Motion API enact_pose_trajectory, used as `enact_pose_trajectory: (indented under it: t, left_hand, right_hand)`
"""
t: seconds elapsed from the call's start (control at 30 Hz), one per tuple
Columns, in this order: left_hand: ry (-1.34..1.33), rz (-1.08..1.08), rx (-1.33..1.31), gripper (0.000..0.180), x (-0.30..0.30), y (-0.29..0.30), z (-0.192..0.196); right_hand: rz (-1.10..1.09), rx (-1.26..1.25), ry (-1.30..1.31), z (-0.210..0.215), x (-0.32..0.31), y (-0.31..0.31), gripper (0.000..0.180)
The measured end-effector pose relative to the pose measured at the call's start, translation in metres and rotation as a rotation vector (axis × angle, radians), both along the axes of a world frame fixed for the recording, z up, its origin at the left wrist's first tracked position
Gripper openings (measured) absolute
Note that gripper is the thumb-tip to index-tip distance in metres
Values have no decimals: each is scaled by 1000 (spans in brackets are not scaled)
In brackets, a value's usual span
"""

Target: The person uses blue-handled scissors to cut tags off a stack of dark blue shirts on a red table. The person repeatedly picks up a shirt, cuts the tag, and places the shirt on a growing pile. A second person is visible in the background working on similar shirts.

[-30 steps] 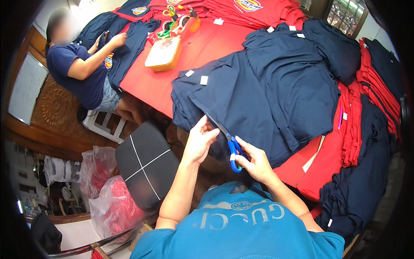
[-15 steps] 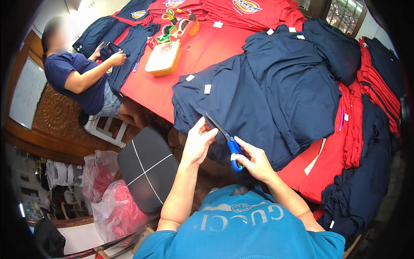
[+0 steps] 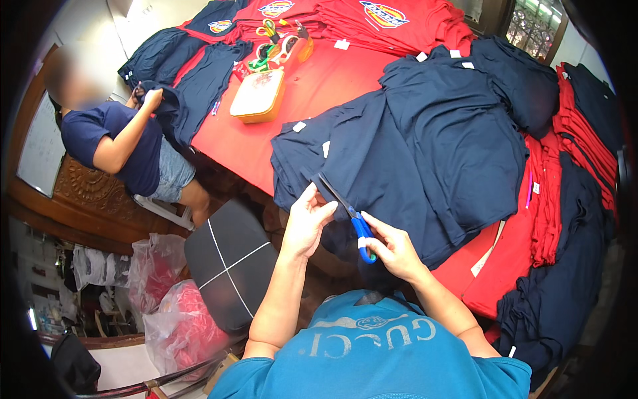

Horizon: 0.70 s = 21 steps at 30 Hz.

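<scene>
My right hand (image 3: 393,251) is closed around the blue handles of a pair of scissors (image 3: 359,226). The dark blades point up and left, along the edge of a navy T-shirt (image 3: 362,149). Beside the blade tips, my left hand (image 3: 307,225) pinches a bit of that shirt's edge between thumb and fingers. The shirt is draped over the table's near edge, and small white tags show on it. How far the blades are apart is hard to make out against the dark cloth.
A red-covered table (image 3: 325,80) holds a yellow box (image 3: 259,96), tape and small tools. Red shirts (image 3: 392,26) are piled behind; navy and red garments (image 3: 551,266) hang at right. At left, a co-worker (image 3: 116,136) handles navy cloth. A black chair (image 3: 232,266) and plastic bags (image 3: 183,329) stand nearby.
The scissors' handles look closer together. My hands have barely moved. The co-worker has lifted the navy cloth closer to their body, and the whole view has shifted slightly.
</scene>
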<state>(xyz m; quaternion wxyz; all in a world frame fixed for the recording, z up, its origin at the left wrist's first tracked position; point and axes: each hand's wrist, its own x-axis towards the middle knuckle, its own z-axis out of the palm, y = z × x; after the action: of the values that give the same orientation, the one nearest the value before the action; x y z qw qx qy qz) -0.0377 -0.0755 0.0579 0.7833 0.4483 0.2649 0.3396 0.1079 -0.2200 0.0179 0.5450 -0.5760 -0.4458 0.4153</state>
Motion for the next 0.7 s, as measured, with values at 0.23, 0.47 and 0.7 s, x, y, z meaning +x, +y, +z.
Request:
enact_pose_trajectory:
  t: [0.23,0.47,0.7]
  left_hand:
    - [-93,73,-68,33,1,21,-18]
    - [-49,30,-44,37,4,10,-11]
    - [-83,95,-120,37,9,15,-10]
  right_hand:
    - [2,-19,-67,2,1,-1,51]
    - [12,25,-5,-1,5,7,54]
    - [-2,-63,53,-5,5,6,48]
